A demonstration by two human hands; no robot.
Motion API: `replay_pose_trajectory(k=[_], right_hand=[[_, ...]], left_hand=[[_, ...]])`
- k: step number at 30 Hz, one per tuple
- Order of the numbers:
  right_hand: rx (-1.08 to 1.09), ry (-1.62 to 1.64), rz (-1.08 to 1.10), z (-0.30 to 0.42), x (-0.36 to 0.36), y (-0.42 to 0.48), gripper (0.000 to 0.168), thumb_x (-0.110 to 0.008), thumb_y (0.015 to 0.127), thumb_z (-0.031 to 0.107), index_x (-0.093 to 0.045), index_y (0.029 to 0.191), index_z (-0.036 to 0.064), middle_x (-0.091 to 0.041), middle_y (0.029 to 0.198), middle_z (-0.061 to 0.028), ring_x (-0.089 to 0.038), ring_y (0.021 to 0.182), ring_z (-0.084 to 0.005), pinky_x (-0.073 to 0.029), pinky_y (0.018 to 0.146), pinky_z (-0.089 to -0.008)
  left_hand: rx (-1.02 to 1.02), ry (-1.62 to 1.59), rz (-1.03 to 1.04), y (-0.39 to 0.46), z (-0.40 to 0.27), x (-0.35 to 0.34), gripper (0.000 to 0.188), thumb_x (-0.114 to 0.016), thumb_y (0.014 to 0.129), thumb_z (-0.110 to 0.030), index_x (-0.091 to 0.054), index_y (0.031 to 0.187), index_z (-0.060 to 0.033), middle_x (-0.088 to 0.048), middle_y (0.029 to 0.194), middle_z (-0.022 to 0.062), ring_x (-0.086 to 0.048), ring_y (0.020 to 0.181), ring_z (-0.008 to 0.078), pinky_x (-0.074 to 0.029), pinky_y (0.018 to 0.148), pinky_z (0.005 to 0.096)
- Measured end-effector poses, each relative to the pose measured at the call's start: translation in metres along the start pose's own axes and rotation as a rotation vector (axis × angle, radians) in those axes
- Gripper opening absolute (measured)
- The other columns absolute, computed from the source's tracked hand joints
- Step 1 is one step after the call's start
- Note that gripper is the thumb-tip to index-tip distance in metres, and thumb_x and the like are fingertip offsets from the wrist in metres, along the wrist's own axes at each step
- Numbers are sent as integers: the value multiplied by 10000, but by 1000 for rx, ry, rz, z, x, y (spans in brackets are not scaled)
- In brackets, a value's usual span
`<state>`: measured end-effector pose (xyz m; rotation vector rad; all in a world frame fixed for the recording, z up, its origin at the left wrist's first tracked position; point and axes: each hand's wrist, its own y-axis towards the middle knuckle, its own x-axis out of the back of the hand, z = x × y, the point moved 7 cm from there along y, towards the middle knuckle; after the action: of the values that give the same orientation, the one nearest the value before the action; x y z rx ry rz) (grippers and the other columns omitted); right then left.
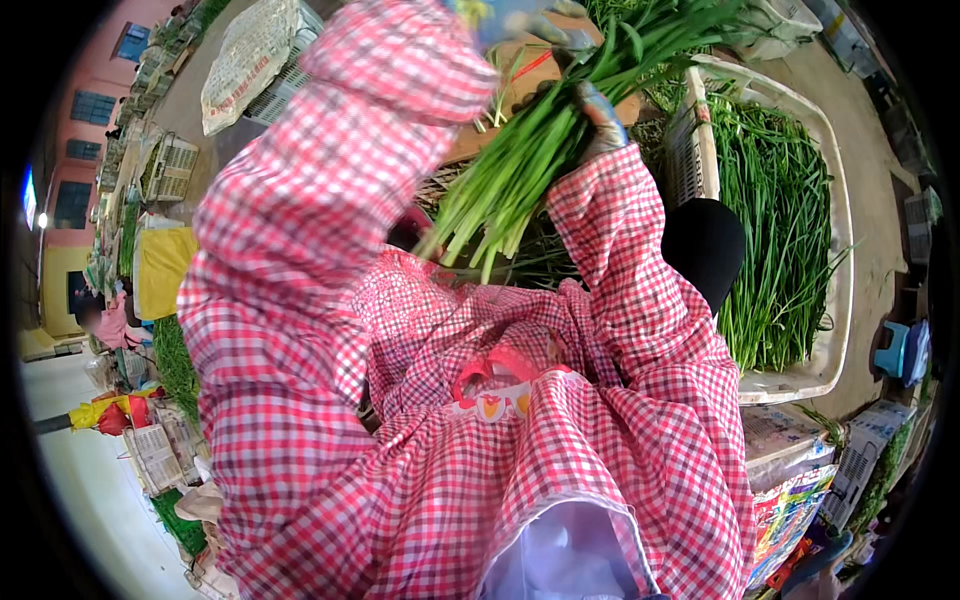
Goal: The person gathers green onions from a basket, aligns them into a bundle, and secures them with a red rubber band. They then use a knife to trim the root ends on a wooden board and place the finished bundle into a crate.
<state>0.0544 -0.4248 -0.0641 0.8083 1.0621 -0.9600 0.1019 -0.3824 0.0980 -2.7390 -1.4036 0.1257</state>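
Note:
A bundle of long green leafy stalks, which look like garlic chives (517,161), slants across in front of me, pale cut ends towards my lap. My right hand (596,120), in a stained work glove, is closed around the bundle's middle. At the top edge, my gloved left hand (529,26) is blurred and partly cut off; whether it holds anything is unclear. Below the hands lies a brown board (465,144) bearing a thin red strip (532,64) and a few loose stalks (495,112).
At my right, beside my black-clad knee (705,247), a white plastic crate (841,225) is packed with similar greens (780,247). A woven sack (247,64) covers a crate at upper left. Another person (116,319) is far left. A blue stool (890,349) stands far right.

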Motion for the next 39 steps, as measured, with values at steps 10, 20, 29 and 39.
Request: replay_pose_trajectory(k=[10,20,29,39], right_hand=[[153,20,-202,34,56,-27,504,-643,681,246,-468,1119,65,-574,932,-133,-575,821,-319,-507,711,-483],[121,-228,-334,14,62,-24,382,-577,781,208,-474,1117,60,-574,922,-131,-563,787,-277,-492,687,-402],[465,-653,65,66,-32,48,572,-533,794,38,-251,1292,22,-548,942,-207,-565,855,-297,-487,742,-444],[366,-628,-213,56,64,90,408,-447,865,270,-405,1232,98,-521,1107,-181,-534,971,-280,-459,817,-386]], left_hand=[[67,212,-87,-98,107,79,634,-462,852,-429,-277,1316,-39,-323,1342,152,-404,1173,240,-342,971,402],[5,810,-337,-101,185,-20,886,-670,682,-295,-162,1329,30,-510,1063,275,-534,942,385,-442,798,406],[-183,933,-355,-43,118,35,909,-701,598,-176,-204,1348,-49,-544,996,174,-485,989,343,-369,862,399],[-216,859,-481,17,202,62,690,-648,682,-210,-325,1277,-77,-449,1205,145,-406,1149,296,-262,973,436]])
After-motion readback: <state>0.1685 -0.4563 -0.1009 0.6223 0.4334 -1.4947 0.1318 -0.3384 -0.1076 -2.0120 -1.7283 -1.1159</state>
